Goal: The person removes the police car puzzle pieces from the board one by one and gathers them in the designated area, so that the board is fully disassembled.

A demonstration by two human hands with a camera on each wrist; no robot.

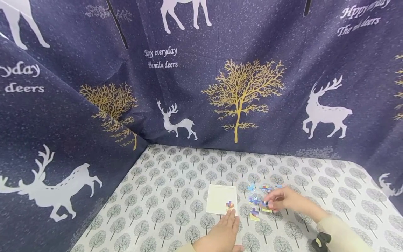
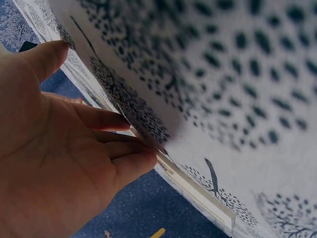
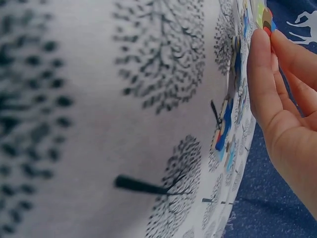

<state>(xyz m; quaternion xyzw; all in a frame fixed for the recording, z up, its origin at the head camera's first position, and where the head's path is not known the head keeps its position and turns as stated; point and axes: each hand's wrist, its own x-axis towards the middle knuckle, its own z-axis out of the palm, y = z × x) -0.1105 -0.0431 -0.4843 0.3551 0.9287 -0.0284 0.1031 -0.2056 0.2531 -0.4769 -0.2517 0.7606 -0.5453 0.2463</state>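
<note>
A square cream puzzle board [image 1: 218, 196] lies on the tree-print cloth, with one colourful puzzle piece [image 1: 230, 205] in its lower right corner. My left hand [image 1: 218, 233] rests at the board's near edge, fingers extended; in the left wrist view the fingertips touch the board's side [image 2: 198, 191]. To the right of the board, my right hand [image 1: 283, 200] is over a group of loose pieces. Between its thumb and fingertips it pinches a multicoloured puzzle piece [image 3: 268, 20], partly hidden by the fingers. One loose piece [image 1: 254, 214] lies nearer me than the others.
More loose pieces [image 1: 254, 199] lie close together right of the board. The patterned cloth [image 1: 176, 203] covers the surface, and a dark blue curtain [image 1: 195, 80] with deer and trees rises behind and at the left. A black device [image 1: 322, 240] is at the right wrist.
</note>
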